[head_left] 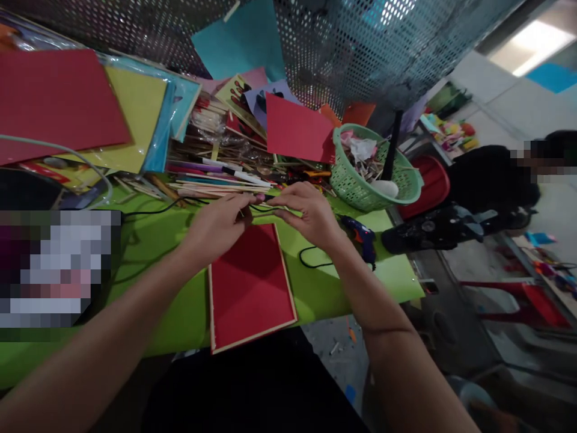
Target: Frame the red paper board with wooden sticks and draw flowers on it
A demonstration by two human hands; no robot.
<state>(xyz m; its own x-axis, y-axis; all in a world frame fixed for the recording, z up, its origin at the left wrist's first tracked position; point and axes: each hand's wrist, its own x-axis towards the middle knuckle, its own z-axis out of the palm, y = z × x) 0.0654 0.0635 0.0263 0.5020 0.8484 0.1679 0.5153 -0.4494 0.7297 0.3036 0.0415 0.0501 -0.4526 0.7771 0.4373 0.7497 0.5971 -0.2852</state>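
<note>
Green paper covers the tabletop (180, 313), and a red panel (250, 276) with a pale border lies flat on it, just below the hands and close to the near edge. Beyond the hands are loose sticks (211, 187), pens (238, 175) and a red card (297, 129). Large coloured sheets (58, 99) lie at the far left, and a pale green basket (360, 186) of scraps stands at the far right. A blue and orange glue gun (360, 233) lies to the right of the right hand, its dark cord (311, 264) curling beside the right forearm. A perforated screen (333, 54) rises behind the clutter, and a person (491, 177) in dark clothing is at the right, well apart.

The small slim piece (261, 198) is above the far edge of the red panel, between the two hands. Its long axis runs roughly left to right, the pinkish part towards the left and the dark part towards the right. The rest is hidden by fingers and blur.

The left hand (223, 219) is nearly closed, pinching the piece at its fingertips. The right hand (309, 210) has bent fingers, its fingertips at the dark part; whether they grip it, I cannot tell.
</note>
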